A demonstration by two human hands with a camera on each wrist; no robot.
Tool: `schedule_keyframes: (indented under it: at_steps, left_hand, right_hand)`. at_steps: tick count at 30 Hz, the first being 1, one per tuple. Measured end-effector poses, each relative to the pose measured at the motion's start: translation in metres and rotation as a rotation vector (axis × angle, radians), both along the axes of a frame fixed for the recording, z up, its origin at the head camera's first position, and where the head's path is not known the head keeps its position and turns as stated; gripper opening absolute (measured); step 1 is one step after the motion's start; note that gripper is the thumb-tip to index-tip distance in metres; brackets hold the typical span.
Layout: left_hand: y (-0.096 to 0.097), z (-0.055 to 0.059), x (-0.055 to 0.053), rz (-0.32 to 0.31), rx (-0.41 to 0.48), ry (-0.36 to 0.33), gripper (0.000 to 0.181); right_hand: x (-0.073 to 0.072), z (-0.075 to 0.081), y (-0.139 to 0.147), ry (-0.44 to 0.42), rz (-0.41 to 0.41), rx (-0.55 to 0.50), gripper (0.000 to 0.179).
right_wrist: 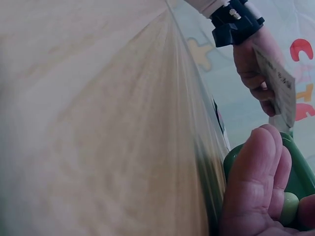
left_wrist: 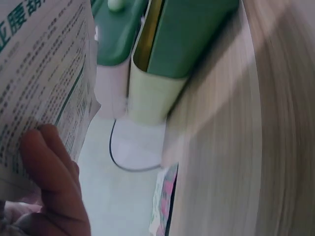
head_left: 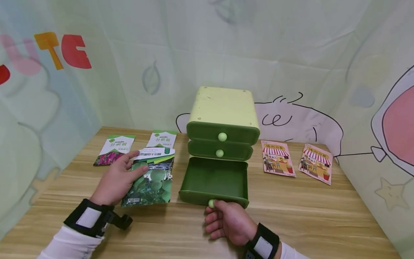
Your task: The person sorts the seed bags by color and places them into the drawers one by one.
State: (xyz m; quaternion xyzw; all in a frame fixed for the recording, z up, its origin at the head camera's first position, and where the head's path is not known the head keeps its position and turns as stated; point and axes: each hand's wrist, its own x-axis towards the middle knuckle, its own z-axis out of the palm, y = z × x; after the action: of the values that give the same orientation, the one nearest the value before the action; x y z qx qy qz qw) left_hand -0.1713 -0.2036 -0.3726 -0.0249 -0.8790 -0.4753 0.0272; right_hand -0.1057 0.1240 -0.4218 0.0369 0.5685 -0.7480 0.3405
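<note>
Key relation: green pkt (head_left: 154, 183) is just L of the open btm drawer (head_left: 197, 197), roughly alongside it, narrow gap btwn as seen from above. Pkt's long axis runs fore-aft, far end canted a bit R; looks lifted off the desk (head_left: 297, 216) per the wrist views. L hand (head_left: 121, 176) is the nearer one, obviously: pinching the pkt at its L edge, thumb on the printed face, fingers behind on the white back w/ fine text. R hand (head_left: 234, 223) is low at the drawer front, thumb + index pinching the pale round knob (head_left: 211, 203), other fingers curled loosely; drawer mouth unblocked from above.

Mat'ls: pkt = thin flat pouch, prob glossy film, round green shapes printed on it, likely to flex. Drawer = smooth dark green, prob plastic, shallow tray w/ rounded corners. Cabinet (head_left: 223, 104) = boxy, pale yellow-green top, 2 closed drawers above the open one. Desk = wood grain. 2 white/green pkts (head_left: 117, 145) lie beyond L hand, 2 pink pkts (head_left: 278, 160) R of cabinet, all flat + rectangular
</note>
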Motion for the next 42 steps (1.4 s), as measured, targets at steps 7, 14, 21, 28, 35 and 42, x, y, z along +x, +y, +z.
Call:
schedule_keyframes:
  at_steps: [7,14,21,28,35,42]
  left_hand:
    - [0.017,0.003,0.006,-0.074,0.086,-0.011,0.073]
    - [0.031,0.006,0.012,-0.134,0.171,-0.024,0.064]
    - [0.041,0.008,0.013,-0.18,0.219,-0.052,0.061]
    - [0.053,0.011,0.012,-0.252,0.334,-0.085,0.061]
    - [0.066,0.009,0.011,-0.311,0.405,-0.11,0.063]
    - [0.076,0.007,0.008,-0.347,0.352,-0.079,0.063]
  right_hand:
    - [0.001,0.001,0.001,-0.003,0.004,0.006,0.034]
    - [0.002,0.001,0.001,0.003,0.001,0.001,0.033]
    - [0.005,0.001,0.001,0.013,-0.007,-0.002,0.033]
    - [0.006,0.0,0.001,0.011,-0.005,-0.007,0.034]
    - [0.007,-0.001,0.001,0.007,0.003,-0.012,0.035]
    - [0.007,-0.001,0.002,0.008,0.009,-0.018,0.034]
